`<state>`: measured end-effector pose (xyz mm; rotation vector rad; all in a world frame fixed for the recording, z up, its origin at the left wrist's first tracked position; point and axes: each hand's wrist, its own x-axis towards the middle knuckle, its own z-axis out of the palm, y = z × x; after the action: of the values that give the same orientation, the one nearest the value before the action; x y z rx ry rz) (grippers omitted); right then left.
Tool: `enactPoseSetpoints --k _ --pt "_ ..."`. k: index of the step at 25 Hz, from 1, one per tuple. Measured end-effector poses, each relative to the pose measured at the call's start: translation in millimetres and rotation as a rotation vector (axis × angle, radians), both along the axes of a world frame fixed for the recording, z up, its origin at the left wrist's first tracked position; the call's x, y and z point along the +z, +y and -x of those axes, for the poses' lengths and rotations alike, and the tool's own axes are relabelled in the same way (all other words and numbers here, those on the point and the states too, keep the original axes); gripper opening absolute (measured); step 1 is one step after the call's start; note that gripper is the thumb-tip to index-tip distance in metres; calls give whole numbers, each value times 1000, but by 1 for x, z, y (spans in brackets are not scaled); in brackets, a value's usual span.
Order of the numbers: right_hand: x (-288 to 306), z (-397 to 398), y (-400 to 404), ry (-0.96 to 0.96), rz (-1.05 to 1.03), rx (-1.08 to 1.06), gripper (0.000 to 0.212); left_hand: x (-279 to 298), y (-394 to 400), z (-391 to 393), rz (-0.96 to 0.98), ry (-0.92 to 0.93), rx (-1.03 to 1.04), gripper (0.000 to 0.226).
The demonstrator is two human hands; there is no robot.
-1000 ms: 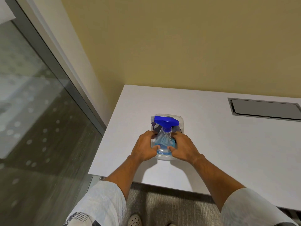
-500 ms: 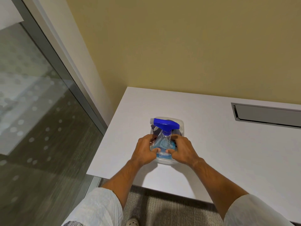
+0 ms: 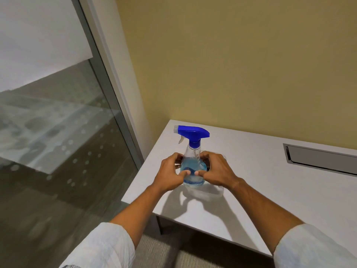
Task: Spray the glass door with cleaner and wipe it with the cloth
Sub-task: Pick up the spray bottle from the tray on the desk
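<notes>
A clear spray bottle [image 3: 193, 163] with blue liquid and a blue trigger head stands upright in a clear plastic container [image 3: 216, 191]. My left hand [image 3: 170, 173] and my right hand [image 3: 216, 171] grip the container from either side, thumbs on its near wall, close over the white table [image 3: 270, 192]. A dark scrap of cloth [image 3: 207, 163] shows between my right fingers; most of it is hidden. The glass door [image 3: 58, 144] fills the left side, with a frosted upper band and dotted strip.
A grey metal door frame [image 3: 114, 105] and a white jamb separate the glass from the yellow wall [image 3: 231, 64]. A recessed grey cable hatch [image 3: 320, 159] sits at the table's back right. Grey carpet lies below the table's near edge.
The view has tipped up, showing more wall and door. Both hands still grip the container, which now appears raised off the table, with the bottle seen more from the side.
</notes>
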<state>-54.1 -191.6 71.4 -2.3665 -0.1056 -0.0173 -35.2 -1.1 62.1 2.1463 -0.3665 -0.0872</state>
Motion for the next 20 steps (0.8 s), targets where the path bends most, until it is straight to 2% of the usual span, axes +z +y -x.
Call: enactPoseSetpoints --k 11,20 --pt "57 64 94 -49 36 266 44 49 106 100 41 -73 113 45" --pt "103 184 207 -119 -50 468 42 93 220 251 56 -164 260 43"
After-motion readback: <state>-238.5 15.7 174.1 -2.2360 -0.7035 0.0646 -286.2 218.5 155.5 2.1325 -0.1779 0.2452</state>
